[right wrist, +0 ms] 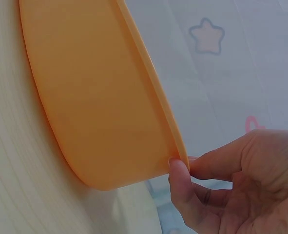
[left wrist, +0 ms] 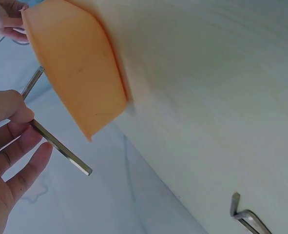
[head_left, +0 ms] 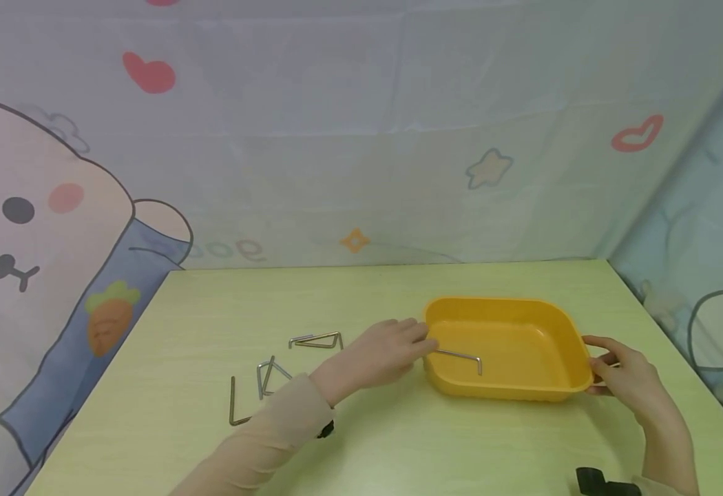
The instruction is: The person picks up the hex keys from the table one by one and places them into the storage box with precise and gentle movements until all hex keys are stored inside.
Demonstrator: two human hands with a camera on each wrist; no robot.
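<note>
Fingers of the left hand (head_left: 379, 357) pinched the long arm of a bent metal hex key (head_left: 460, 357), thumb on top and the others loosely spread beneath it, as the left wrist view showed (left wrist: 12, 117). The key reached over the near-left rim of the yellow tray (head_left: 575, 344), its short bent end pointing down inside, seemingly just above the tray floor, though whether it touched could not be told. At the tray's right end the right hand (head_left: 624, 375) pinched the rim, thumb pressed against the outer wall.

Done well, this step called for lowering the key until the bend rested on the tray floor before the pinch was eased, since a drop from height could make the steel bounce or skid on smooth plastic. The right hand's grip mattered too: the tray looked light and would likely slide on the tabletop (head_left: 399, 441) if nudged. Left of the tray, several more hex keys (head_left: 275, 375) lay loose on the tabletop, well apart from it.
</note>
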